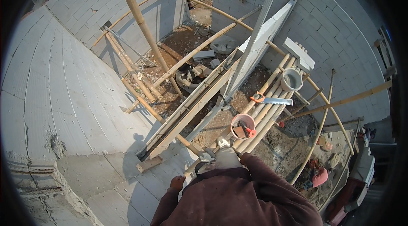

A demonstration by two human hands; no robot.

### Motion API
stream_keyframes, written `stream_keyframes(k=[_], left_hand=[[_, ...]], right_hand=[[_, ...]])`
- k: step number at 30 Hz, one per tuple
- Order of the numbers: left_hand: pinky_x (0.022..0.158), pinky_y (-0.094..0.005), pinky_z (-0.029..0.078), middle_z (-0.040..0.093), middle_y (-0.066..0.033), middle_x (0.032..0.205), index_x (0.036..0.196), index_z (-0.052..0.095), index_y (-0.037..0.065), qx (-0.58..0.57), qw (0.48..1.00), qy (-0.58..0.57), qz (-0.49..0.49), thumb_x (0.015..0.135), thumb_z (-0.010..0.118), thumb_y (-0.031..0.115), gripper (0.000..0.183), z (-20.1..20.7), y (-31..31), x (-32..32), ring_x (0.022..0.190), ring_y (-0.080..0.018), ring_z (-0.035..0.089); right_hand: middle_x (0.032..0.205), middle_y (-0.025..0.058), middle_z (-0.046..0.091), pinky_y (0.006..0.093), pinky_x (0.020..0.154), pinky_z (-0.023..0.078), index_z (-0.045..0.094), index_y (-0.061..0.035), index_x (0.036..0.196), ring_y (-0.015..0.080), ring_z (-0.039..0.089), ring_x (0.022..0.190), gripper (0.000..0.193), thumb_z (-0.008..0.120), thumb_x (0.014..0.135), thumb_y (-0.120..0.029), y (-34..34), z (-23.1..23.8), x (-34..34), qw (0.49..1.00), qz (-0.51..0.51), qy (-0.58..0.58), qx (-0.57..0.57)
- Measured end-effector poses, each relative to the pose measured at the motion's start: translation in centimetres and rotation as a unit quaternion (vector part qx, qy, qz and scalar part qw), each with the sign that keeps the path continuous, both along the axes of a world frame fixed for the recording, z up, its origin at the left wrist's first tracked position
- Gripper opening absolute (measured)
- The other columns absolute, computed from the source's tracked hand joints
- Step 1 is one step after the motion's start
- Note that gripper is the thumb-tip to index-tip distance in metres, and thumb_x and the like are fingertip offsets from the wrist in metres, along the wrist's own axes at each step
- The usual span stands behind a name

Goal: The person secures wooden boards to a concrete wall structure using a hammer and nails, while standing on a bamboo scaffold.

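Observation:
My left hand [177, 182] is beside my left hip, above the top of the pale block wall [144, 196]. Its fingers look curled in, and what they hold, if anything, does not show. Close to my right hip is my right hand [244, 158], small and dark at the sleeve's end, its fingers not readable. Just ahead of it, a pink bucket [236, 120] with a red-handled trowel [250, 133] inside stands on bamboo poles [266, 120]. Farther along the poles lie an orange-handled handsaw [274, 100] and a grey bucket [292, 80].
White blocks [299, 54] rest at the platform's far end. A long formwork channel [191, 102] runs diagonally at left front, with a bamboo post [146, 30] and crossing poles beyond. Far below right, another person in pink [319, 176] is on the ground. Rubble covers the lower floor.

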State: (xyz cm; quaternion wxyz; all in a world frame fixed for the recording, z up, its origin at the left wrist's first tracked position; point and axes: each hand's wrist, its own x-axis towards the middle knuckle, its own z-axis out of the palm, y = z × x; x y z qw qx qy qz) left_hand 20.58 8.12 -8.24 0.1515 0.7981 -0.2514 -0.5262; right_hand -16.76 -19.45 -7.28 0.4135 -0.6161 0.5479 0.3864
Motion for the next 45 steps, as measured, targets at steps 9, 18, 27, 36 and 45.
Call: stream_keyframes(k=[9,18,27,36,45], left_hand=[[0.090,-0.0396,0.049,0.070,-0.0231,0.106,0.110,0.068,-0.005,0.002,1.000,-0.004,0.001,0.089,0.063,0.041,0.050,-0.1,0.2,0.0,0.103,-0.0337,0.067],[0.088,-0.0399,0.050,0.070,-0.0240,0.104,0.108,0.069,-0.004,-0.021,1.000,-0.005,0.005,0.089,0.062,0.040,0.048,-0.6,-0.6,0.3,0.102,-0.0341,0.067],[0.075,-0.0374,0.049,0.069,-0.0156,0.082,0.091,0.069,-0.003,-0.040,0.999,0.007,-0.010,0.091,0.062,0.036,0.039,1.0,-1.7,0.2,0.077,-0.0257,0.064],[0.066,-0.0373,0.046,0.063,-0.0124,0.071,0.081,0.065,-0.002,-0.079,0.997,0.005,-0.008,0.091,0.061,0.033,0.037,0.4,-0.8,1.0,0.067,-0.0209,0.058],[0.063,-0.0322,0.045,0.062,-0.0054,0.072,0.092,0.067,-0.002,-0.049,0.998,0.035,0.005,0.092,0.063,0.034,0.037,-0.4,-0.3,0.6,0.066,-0.0137,0.054]], right_hand=[[0.094,0.0134,0.074,0.0364,0.067,0.058,0.071,0.0009,0.106,0.0222,0.073,0.073,0.033,0.067,0.085,-0.024,-0.3,0.0,-0.1,0.999,0.024,0.021,-0.008],[0.093,0.0149,0.073,0.0373,0.066,0.058,0.070,0.0039,0.105,0.0235,0.072,0.073,0.034,0.066,0.085,-0.023,-0.7,2.7,0.8,1.000,0.028,-0.001,-0.010],[0.095,0.0165,0.072,0.0394,0.066,0.057,0.069,0.0018,0.110,0.0260,0.072,0.074,0.034,0.063,0.086,-0.021,-0.2,3.6,0.5,1.000,-0.004,-0.010,-0.018],[0.107,0.0204,0.069,0.0425,0.078,0.058,0.048,-0.0187,0.144,0.0284,0.072,0.092,0.059,0.056,0.086,-0.015,-0.4,2.6,1.0,0.999,0.032,-0.022,0.000],[0.110,0.0165,0.071,0.0411,0.081,0.056,0.065,-0.0068,0.124,0.0289,0.071,0.096,0.041,0.061,0.085,-0.019,-0.2,3.6,1.2,1.000,-0.009,0.024,0.006]])
